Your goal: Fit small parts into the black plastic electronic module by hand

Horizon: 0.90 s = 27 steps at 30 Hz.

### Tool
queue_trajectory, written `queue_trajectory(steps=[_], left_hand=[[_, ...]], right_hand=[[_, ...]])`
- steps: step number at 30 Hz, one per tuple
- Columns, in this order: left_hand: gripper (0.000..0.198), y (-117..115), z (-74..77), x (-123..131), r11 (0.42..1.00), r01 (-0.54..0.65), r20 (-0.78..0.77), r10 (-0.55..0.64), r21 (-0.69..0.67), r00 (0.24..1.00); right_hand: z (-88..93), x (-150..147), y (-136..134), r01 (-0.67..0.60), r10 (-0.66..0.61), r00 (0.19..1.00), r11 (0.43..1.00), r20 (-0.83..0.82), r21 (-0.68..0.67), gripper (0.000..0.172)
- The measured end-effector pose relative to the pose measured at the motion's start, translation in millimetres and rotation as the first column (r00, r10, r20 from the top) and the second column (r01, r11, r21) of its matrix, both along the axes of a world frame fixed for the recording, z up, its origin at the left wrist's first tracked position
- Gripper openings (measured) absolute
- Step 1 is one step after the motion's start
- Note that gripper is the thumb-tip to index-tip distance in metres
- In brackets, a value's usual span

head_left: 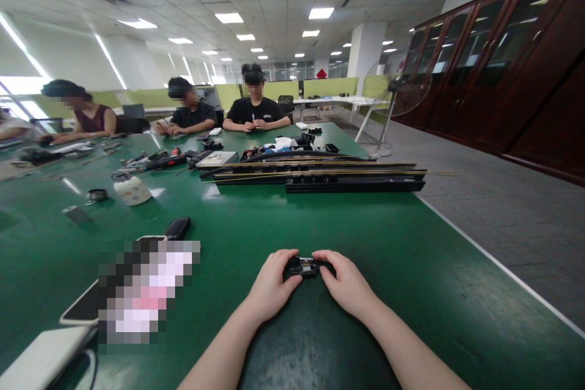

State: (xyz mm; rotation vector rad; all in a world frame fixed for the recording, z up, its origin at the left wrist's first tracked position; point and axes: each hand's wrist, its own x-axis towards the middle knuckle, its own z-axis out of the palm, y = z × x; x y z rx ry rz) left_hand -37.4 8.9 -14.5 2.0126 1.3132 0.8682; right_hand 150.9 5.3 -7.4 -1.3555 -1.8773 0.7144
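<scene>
Low over the green tabletop, a small black device (305, 267) sits between my two hands, with silvery and pale parts showing on its upper side. My left hand (273, 283) grips its left end, thumb at the near side and fingers at the far side. At the right end, my right hand (346, 283) holds it with curled fingers and thumb. The fingers cover both ends, so its full shape and exact kind are hidden.
Long black rails (356, 183) with thin brass-coloured rods lie across the table ahead. To the left are a blurred-out screen (150, 292), a white box (46, 356), a jar (131, 189) and tools (159, 160). Several people (255, 109) sit beyond. The table's right edge (479, 244) borders the floor.
</scene>
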Motion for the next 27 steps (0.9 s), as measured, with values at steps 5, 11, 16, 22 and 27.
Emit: queue_trajectory(steps=[5,11,16,22,27], left_hand=[[0.042,-0.5,1.1,0.9,1.0,-0.007,-0.003,0.007,-0.007,1.0],[0.04,-0.9,3.5,1.8,1.0,-0.013,-0.018,0.013,-0.017,1.0],[0.039,0.3,1.6,1.2,1.0,-0.019,-0.027,0.019,-0.024,0.999],[0.038,0.6,-0.3,0.9,1.0,-0.018,-0.033,0.017,-0.021,0.999],[0.036,0.2,0.8,0.6,1.0,-0.015,-0.034,0.014,-0.008,0.999]], right_hand=[[-0.7,-0.1,0.3,0.007,-0.007,1.0,1.0,0.015,-0.008,0.032],[-1.3,-0.3,0.6,0.007,-0.006,1.0,1.0,0.021,-0.005,0.032],[-2.6,0.3,1.0,0.01,-0.009,1.0,1.0,0.02,-0.006,0.032],[-3.3,0.7,0.9,0.009,-0.009,1.0,1.0,0.012,-0.002,0.032],[-3.9,0.7,1.2,0.005,-0.005,1.0,1.0,0.013,0.003,0.03]])
